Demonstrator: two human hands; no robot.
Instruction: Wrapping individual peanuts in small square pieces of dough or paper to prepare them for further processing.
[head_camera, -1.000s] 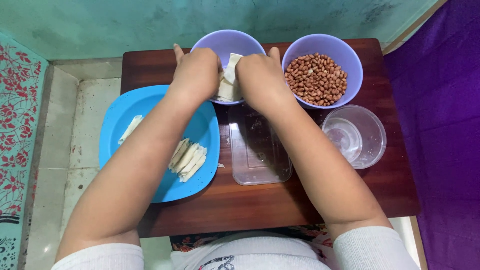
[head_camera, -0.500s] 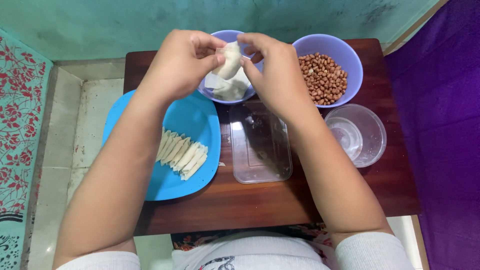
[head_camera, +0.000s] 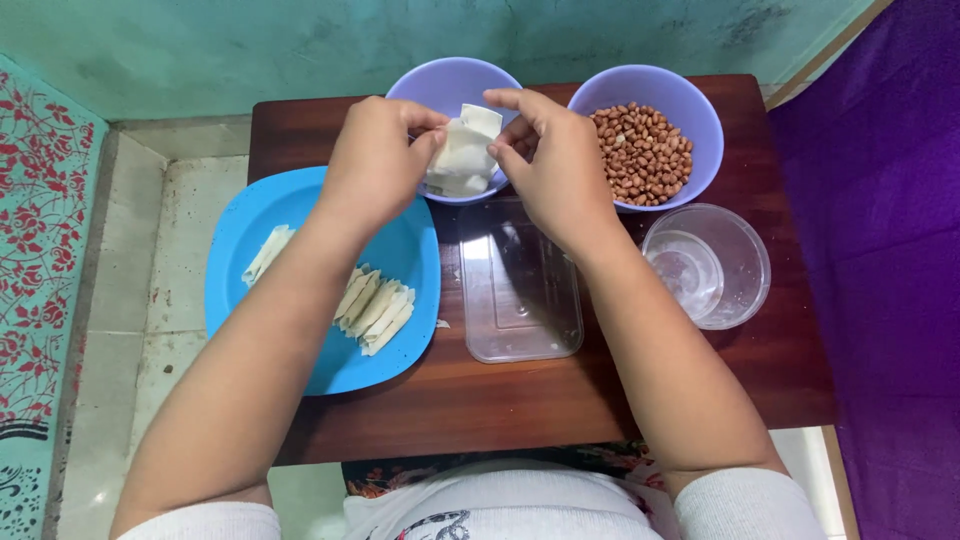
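Observation:
My left hand (head_camera: 375, 160) and my right hand (head_camera: 555, 160) both pinch a thin white wrapper sheet (head_camera: 465, 145), held between them just above a purple bowl (head_camera: 440, 85) that contains more white sheets. A blue plate (head_camera: 385, 235) lies under my left forearm with several rolled white wrappers (head_camera: 375, 305) on it. One more roll (head_camera: 267, 253) lies apart near the plate's left side. A second purple bowl (head_camera: 690, 105) of brown peanuts (head_camera: 643, 152) stands to the right of my right hand.
A clear rectangular plastic lid (head_camera: 520, 290) lies on the dark wooden table (head_camera: 560, 400) below my hands. A clear round bowl (head_camera: 712, 265) with a little water stands at the right. Tiled floor and a patterned mat are at the left, purple cloth at the right.
My hands went into the bowl of sheets, lifted one sheet up, and now hold it lower, just above the bowl, fingers working at its edges.

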